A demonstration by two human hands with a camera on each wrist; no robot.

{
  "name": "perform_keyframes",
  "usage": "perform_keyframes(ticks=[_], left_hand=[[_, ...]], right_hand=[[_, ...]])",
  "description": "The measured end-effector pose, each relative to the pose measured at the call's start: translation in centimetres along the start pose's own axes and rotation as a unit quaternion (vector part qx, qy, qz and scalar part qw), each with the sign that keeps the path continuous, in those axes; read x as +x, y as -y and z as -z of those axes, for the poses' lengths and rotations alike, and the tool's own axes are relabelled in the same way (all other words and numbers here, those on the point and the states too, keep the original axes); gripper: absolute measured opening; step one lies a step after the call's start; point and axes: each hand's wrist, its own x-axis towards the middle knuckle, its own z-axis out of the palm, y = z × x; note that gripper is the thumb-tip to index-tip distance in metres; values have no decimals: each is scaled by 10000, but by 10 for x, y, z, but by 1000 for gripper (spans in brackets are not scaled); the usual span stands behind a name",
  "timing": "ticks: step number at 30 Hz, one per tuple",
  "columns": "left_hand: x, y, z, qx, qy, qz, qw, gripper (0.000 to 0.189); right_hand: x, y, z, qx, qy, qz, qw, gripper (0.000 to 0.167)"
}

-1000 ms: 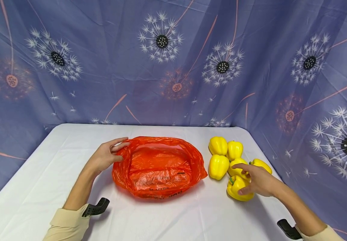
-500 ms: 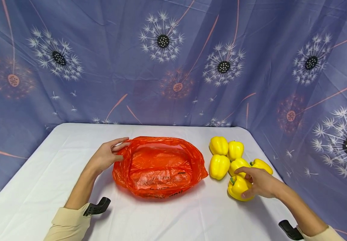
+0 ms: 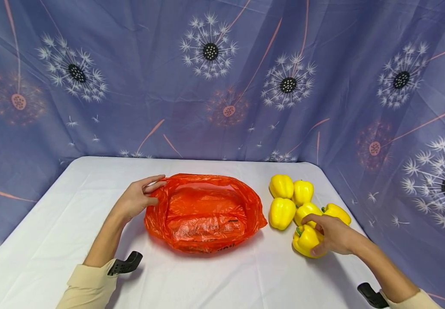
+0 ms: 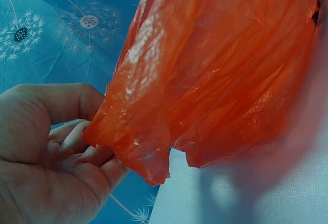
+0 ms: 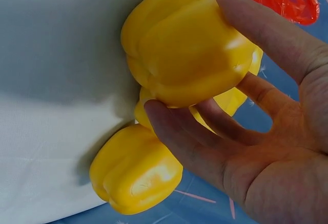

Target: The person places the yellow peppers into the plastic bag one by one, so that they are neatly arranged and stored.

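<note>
A red plastic bag [image 3: 207, 206] lies on its base with its mouth wide open, facing up and toward me. My left hand [image 3: 134, 200] holds the bag's left rim; in the left wrist view the thumb and fingers meet the edge of the plastic [image 4: 138, 106]. To the right, my right hand [image 3: 336, 236] has thumb and fingers curled around the nearest yellow bell pepper [image 3: 305, 241], which still sits on the table. The right wrist view shows that bell pepper [image 5: 184, 44] between the thumb and fingertips.
Several more yellow bell peppers [image 3: 282, 213] cluster behind and beside the held one, right of the bag. A white cloth covers the table [image 3: 207, 283]. A purple-blue dandelion-print curtain [image 3: 149, 86] hangs behind and at both sides.
My right hand has drawn in, its thumb and fingers coming around the nearest bell pepper. The left hand and the bag stay in place.
</note>
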Motion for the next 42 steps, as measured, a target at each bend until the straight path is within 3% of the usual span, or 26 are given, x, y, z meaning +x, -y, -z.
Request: perform_keyframes(ticks=[8,23,31,42], left_hand=[[0,0,1,12,-8,14,10000,81],[-1,-2,-1,3,-32,32,10000,81],[0,-1,0,33,-63,7,10000,80],[1,0,-1,94,-79,-10,9999,79]], right_hand=[[1,-1,-1,34,-6,11,10000,70],[1,2,0,-306,-245,667,9970,64],[0,13,7,-642,-770,963,9903,67],[5,30,26,-500,-761,871,9920,66]])
